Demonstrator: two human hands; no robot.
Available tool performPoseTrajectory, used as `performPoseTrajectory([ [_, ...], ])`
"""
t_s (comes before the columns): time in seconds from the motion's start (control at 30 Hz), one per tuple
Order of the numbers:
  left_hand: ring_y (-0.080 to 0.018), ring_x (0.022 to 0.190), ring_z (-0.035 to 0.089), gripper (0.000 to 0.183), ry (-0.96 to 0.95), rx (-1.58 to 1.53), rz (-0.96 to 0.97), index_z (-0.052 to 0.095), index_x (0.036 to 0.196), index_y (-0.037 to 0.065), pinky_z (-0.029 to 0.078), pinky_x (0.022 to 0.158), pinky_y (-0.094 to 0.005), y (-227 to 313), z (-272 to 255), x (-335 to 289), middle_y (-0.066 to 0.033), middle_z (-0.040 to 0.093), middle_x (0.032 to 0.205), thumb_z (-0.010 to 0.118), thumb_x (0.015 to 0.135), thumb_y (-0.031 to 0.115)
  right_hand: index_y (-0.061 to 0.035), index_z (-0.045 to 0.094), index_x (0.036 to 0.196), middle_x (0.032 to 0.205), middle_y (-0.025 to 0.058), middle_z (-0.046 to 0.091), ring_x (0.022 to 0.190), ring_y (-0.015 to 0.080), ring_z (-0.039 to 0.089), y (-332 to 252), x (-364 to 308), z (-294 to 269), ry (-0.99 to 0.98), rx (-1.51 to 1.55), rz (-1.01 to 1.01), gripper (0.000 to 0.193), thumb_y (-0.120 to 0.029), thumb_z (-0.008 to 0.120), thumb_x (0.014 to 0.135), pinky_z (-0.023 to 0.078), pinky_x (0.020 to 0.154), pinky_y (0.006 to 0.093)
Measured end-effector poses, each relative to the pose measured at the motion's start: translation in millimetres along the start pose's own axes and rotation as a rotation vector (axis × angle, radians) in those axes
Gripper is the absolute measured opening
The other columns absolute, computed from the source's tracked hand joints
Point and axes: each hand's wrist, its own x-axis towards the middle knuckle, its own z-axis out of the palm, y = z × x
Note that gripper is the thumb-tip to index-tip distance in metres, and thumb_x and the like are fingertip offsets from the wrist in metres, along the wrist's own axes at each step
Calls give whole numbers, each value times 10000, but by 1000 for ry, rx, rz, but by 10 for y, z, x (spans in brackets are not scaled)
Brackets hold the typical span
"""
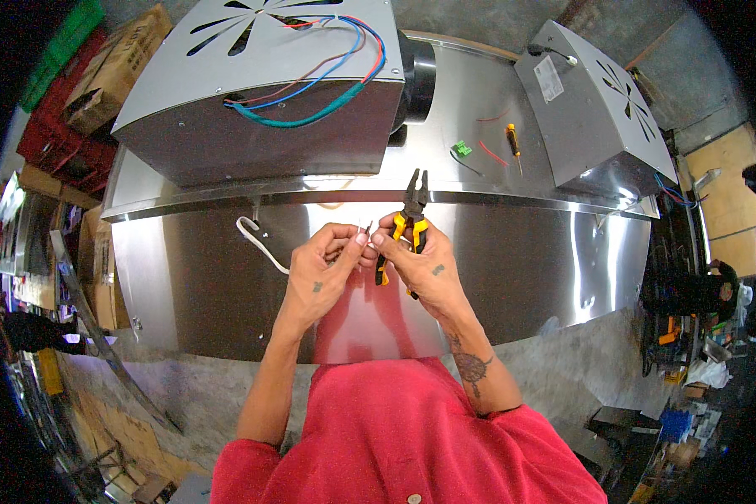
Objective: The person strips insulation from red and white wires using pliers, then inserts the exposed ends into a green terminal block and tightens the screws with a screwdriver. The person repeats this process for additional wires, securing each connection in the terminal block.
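Above the front of the metal bench, my left hand (pixel 321 259) pinches the thin wire ends (pixel 369 227) of a white cable (pixel 263 248). The cable loops out to the left of that hand. Close beside it, my right hand (pixel 433 267) has thumb and finger at the same wire ends. Combination pliers (pixel 413 214) with yellow and black handles are also held in the right hand, jaws pointing away from me. The wires' exact ends are too small to make out.
A large metal box (pixel 260 134) with red, blue and teal-sleeved wires (pixel 302 119) stands at the back left of the bench (pixel 470 92). Another metal box (pixel 596 118) is at the right. Between them lie a yellow screwdriver (pixel 512 139), a green terminal connector (pixel 462 149) and red wire scraps (pixel 493 153).
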Motion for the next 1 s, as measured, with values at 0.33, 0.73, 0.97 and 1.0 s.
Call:
performPoseTrajectory([
  [0.33,-113,904,707,225,-80,32,0,658,1168,-26,578,839,-278,66,-154,45,-60,741,971,726,1029,138,8,658,1294,934,46,717,763,100,643,41,-10,41,9,-15,29,360,-249,717,1049,550,689,286],
  [0.73,-69,826,651,184,58,194,60,688,1089,-5,543,757,-256,90,-58,49,-16,719,909,761,994,135,18,610,1153,740,114,678,660,207,676,165,-297,87,-143,-450,-11,383,-362,588,1115,537,631,379],
  [0.97,-81,852,671,196,112,205,84,697,1104,-7,551,781,-260,56,-59,53,-34,739,948,760,994,142,34,616,1176,799,263,683,769,457,706,79,-338,109,-105,-604,26,404,-363,593,1105,522,704,521],
  [1.0,-80,858,672,197,123,190,94,697,1104,-7,552,785,-261,56,-55,53,-36,741,952,759,995,144,35,618,1179,816,273,685,788,467,705,75,-343,107,-108,-621,13,402,-359,599,1101,521,713,523],
])
